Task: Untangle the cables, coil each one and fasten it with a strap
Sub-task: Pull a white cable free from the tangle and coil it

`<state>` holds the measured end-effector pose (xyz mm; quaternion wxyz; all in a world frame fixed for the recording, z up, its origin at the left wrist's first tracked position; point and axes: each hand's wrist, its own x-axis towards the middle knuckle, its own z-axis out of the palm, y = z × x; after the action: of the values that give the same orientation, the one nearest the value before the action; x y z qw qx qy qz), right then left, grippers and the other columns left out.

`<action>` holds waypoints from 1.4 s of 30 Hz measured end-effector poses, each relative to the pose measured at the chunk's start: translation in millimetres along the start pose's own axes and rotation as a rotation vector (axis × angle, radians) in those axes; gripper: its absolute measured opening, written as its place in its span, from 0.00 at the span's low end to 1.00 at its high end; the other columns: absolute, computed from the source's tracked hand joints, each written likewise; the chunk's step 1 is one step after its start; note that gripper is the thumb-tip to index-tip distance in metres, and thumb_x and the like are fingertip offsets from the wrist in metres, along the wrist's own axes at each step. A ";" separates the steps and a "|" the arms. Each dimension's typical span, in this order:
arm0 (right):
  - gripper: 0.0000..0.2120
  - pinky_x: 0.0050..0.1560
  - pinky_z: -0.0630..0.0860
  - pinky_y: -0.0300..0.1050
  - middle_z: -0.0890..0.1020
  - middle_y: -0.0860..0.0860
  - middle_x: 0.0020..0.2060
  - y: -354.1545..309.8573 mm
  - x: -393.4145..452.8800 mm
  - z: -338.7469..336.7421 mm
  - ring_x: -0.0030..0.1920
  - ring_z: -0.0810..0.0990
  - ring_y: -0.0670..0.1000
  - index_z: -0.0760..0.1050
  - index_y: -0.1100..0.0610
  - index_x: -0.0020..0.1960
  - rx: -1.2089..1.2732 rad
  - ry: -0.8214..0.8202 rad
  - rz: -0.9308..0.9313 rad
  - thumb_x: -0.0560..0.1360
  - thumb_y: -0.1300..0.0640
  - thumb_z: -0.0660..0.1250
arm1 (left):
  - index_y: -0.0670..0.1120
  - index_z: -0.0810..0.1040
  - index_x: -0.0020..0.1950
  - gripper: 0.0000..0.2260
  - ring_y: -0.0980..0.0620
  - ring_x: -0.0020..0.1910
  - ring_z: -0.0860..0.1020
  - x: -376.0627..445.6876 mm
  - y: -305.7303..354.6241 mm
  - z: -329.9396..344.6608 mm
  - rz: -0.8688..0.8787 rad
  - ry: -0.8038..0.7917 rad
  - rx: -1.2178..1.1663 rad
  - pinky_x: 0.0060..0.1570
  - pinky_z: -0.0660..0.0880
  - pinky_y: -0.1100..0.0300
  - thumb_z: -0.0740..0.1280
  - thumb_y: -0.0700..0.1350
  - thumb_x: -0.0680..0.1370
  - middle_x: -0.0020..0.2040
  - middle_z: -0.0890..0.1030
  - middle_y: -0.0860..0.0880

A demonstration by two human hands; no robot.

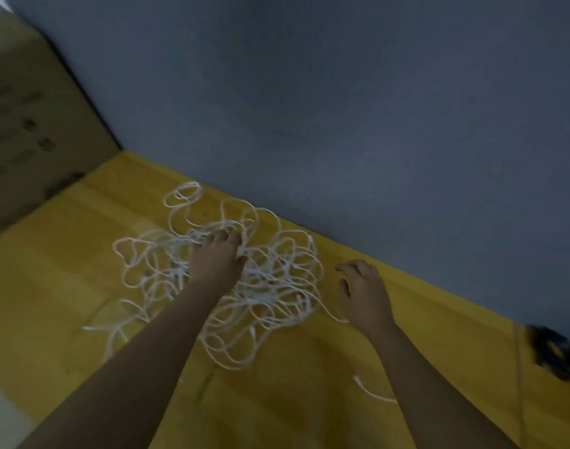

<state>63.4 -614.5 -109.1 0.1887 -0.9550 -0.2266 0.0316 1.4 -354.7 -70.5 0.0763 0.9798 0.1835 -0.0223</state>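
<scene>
A loose tangle of thin white cables [270, 286] lies on the yellow wooden table [66, 280], close to the grey wall. My left hand [217, 260] lies on top of the tangle's middle, palm down, fingertips dipping among the far strands and thumb out to the right. My right hand [363, 291] is just right of the tangle, fingers loosely curled and holding nothing. One strand [334, 315] runs from the pile to its wrist. The picture is blurred.
A grey wall [342, 108] rises along the table's far edge. A cardboard box [24, 131] stands at the far left. A dark, blurred heap [555, 351] sits at the right edge. A loose white cable end [371, 392] lies near my right forearm.
</scene>
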 end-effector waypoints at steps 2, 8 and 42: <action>0.15 0.62 0.67 0.49 0.72 0.52 0.62 -48.7 36.7 18.4 0.62 0.69 0.54 0.72 0.55 0.66 -0.008 -0.022 -0.039 0.81 0.58 0.57 | 0.47 0.70 0.64 0.16 0.43 0.63 0.72 23.3 -54.1 -10.6 -0.016 -0.018 0.024 0.55 0.71 0.48 0.62 0.53 0.79 0.62 0.73 0.45; 0.15 0.61 0.68 0.49 0.72 0.53 0.62 -180.5 126.8 56.8 0.62 0.69 0.54 0.72 0.56 0.66 -0.032 -0.086 -0.186 0.81 0.59 0.55 | 0.47 0.69 0.65 0.16 0.43 0.62 0.72 71.4 -177.7 -41.1 -0.100 -0.030 -0.001 0.56 0.72 0.48 0.62 0.52 0.80 0.62 0.73 0.45; 0.05 0.44 0.73 0.48 0.75 0.56 0.45 -369.3 248.3 247.5 0.41 0.77 0.57 0.77 0.62 0.47 0.253 -0.004 0.212 0.72 0.67 0.66 | 0.52 0.69 0.69 0.18 0.50 0.66 0.68 213.2 -389.0 29.5 0.356 -0.329 -0.184 0.61 0.70 0.54 0.63 0.53 0.79 0.66 0.70 0.51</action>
<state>94.2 -113.3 -193.9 0.3025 -0.9421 -0.1191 0.0816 58.4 74.9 -169.9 0.1969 0.9687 -0.0055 -0.1510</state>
